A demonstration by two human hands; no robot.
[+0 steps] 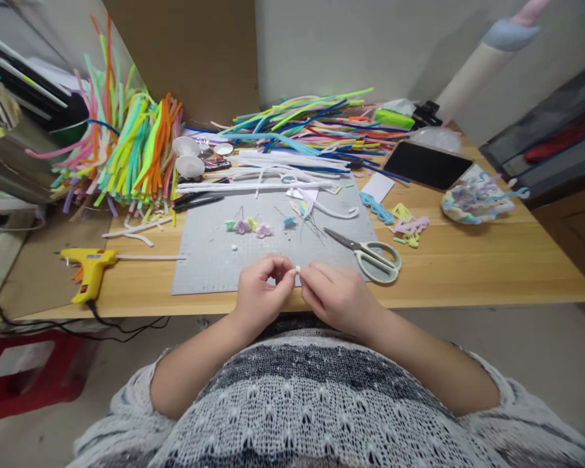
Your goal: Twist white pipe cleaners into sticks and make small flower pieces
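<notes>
My left hand [266,286] and my right hand [338,292] meet at the front edge of the grey cutting mat. Pinched between the fingertips of both is a small white fuzzy piece [298,268], which looks like a bit of curled pipe cleaner; the fingers cover most of it. Another small white bit [234,247] lies on the mat [205,260]. Beyond my hands sit a pink flower [263,230], a lilac flower [242,225] and a blue flower [289,222], with thin wires. Scissors [370,253] lie to the right of my right hand, blades pointing away.
On the left rests a yellow glue gun [90,266] with its cord hanging over the edge. Bundled pipe cleaners [136,149] stand behind it, and loose ones [302,123] pile along the wall. A phone [426,164] and a pastel woven basket [468,207] are on the right.
</notes>
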